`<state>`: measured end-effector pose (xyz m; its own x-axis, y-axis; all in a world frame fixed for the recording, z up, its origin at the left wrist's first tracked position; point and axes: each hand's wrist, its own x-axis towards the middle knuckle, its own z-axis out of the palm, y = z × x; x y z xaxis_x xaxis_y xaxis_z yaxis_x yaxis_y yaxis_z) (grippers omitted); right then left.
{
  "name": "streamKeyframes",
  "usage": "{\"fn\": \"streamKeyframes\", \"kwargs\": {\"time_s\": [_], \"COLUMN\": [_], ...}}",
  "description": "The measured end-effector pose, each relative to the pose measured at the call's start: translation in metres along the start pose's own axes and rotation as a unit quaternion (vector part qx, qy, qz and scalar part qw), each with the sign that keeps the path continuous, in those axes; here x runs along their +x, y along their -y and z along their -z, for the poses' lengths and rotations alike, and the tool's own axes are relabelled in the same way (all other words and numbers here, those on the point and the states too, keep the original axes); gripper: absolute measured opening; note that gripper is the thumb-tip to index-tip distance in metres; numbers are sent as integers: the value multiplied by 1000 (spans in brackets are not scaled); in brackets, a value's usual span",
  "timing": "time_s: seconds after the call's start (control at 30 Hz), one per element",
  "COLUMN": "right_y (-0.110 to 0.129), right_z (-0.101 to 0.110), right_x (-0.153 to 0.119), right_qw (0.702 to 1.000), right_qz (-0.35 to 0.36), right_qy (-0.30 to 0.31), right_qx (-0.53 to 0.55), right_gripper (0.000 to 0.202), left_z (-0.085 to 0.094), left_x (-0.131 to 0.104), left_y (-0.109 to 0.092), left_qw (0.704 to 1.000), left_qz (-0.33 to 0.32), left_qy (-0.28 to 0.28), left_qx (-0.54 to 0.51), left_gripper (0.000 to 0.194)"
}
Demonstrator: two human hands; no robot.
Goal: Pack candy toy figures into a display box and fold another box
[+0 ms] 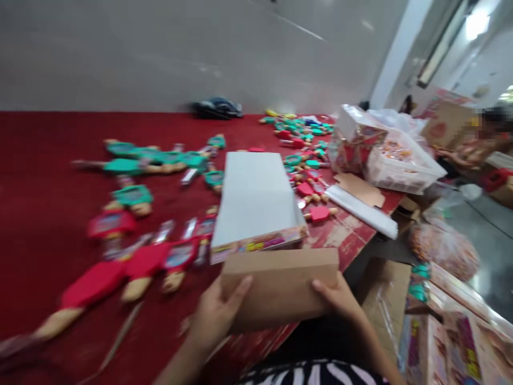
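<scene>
Red covers a long work table (32, 214) that fills the left and middle of the frame, its surface scuffed pale near the right edge, as a person's bare hands grip a brown cardboard box (280, 286) at lower centre. The left hand (218, 310) clasps one end and the right hand (336, 294) the other, both thumbs pressed on the side facing the wearer; how the other fingers sit behind the box cannot be told. Just beyond it lies a larger box with a white top (256, 198) and a printed side. Green paddle-shaped pieces (124, 166) and red paddle-shaped pieces (94, 286) — blurred, many with tan ends — are strewn to the left, with a mixed heap (300, 128) at upper centre-right. A dark bundle (218, 108) rests by the grey wall (160, 53). Toward the right, a white strip (360, 211) lies beside a flat brown card (358, 188), near a white basket (396, 174). The room opens at the upper right — a bright light (476, 24) overhead, another person (476, 147) below it. Printed boxes (433, 347) crowd the lower right, beneath a filled clear bag (444, 248) on the grey floor (497, 235).
</scene>
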<state>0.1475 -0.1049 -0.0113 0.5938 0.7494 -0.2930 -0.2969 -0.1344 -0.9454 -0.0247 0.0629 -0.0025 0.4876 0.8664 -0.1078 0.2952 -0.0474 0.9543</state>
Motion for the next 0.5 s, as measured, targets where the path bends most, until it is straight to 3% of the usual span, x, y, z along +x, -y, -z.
{"fn": "streamKeyframes", "kwargs": {"time_s": [0.1,0.27,0.4,0.5], "right_y": [-5,-11,-11,-6], "right_z": [2,-3,-5,-3], "right_x": [5,6,7,7], "right_qw": [999,996,997,999], "right_qz": [-27,-45,-48,-21], "right_qy": [-6,-23,5,33], "right_qx": [18,67,68,9], "right_gripper": [64,61,62,61], "left_z": [-2,-3,2,5], "left_x": [2,1,-2,-1], "left_y": [2,4,4,1], "left_qw": [999,999,998,994], "left_qz": [-12,-5,1,-13], "left_qy": [11,34,13,16], "left_qx": [-41,19,67,108], "left_gripper": [86,95,101,90]}}
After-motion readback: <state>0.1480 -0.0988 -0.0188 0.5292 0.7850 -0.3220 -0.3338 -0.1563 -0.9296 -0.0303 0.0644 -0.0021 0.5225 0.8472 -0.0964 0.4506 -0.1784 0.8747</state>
